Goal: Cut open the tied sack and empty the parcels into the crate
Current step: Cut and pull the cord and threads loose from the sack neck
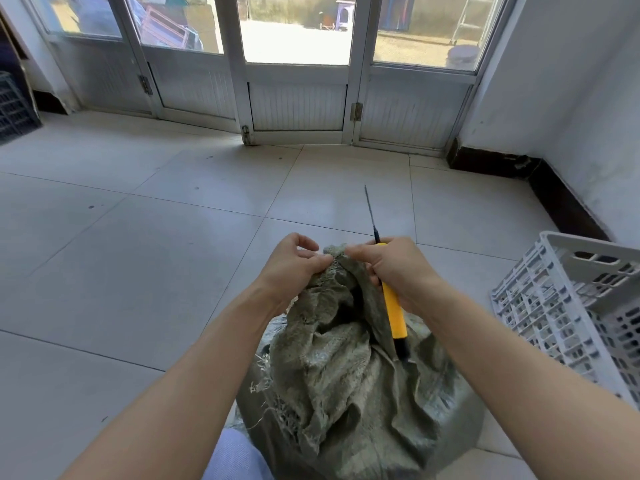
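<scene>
A grey-green woven sack (346,375) stands on the tiled floor right in front of me, its top gathered upward and its frayed edge loose. My left hand (294,263) pinches the sack's top edge on the left side. My right hand (394,268) grips a yellow-handled utility knife (393,310) and also touches the sack's top; the long thin blade points up and away past the fingers. A white slatted plastic crate (571,306) sits on the floor to the right. No parcels show; the sack hides its contents.
Closed glass doors (298,81) fill the far wall. A white wall with a dark skirting board (540,181) runs along the right. A dark crate (14,109) stands at the far left. Bare floor tiles stretch ahead and to the left.
</scene>
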`<action>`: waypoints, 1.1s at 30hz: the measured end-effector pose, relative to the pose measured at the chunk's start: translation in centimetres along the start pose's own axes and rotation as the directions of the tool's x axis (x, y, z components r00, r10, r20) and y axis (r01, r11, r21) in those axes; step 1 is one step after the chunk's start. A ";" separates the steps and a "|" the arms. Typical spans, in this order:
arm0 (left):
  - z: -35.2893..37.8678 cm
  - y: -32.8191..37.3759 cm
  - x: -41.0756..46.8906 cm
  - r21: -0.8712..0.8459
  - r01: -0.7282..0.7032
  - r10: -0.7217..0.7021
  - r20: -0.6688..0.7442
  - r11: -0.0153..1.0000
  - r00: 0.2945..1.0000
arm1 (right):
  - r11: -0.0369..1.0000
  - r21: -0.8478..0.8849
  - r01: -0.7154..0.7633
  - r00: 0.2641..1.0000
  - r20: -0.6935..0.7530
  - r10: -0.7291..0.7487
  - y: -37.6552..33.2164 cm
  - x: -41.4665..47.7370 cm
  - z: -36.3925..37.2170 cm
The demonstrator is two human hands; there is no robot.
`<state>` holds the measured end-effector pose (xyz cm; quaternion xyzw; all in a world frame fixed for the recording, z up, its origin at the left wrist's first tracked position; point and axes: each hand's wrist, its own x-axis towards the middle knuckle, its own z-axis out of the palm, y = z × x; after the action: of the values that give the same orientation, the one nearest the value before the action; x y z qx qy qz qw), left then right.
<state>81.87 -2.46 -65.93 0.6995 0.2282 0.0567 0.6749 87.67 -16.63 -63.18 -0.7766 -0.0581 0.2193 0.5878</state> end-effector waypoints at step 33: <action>0.6 1.3 -0.6 -0.085 0.206 -0.176 0.269 0.975 0.947 | 0.996 -0.069 -0.059 0.997 0.046 0.062 0.5 -0.3 -0.2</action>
<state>81.85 -3.25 -64.61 0.6366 0.2010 -0.0884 0.7393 87.42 -17.09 -63.55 -0.7920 -0.0561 0.2536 0.5525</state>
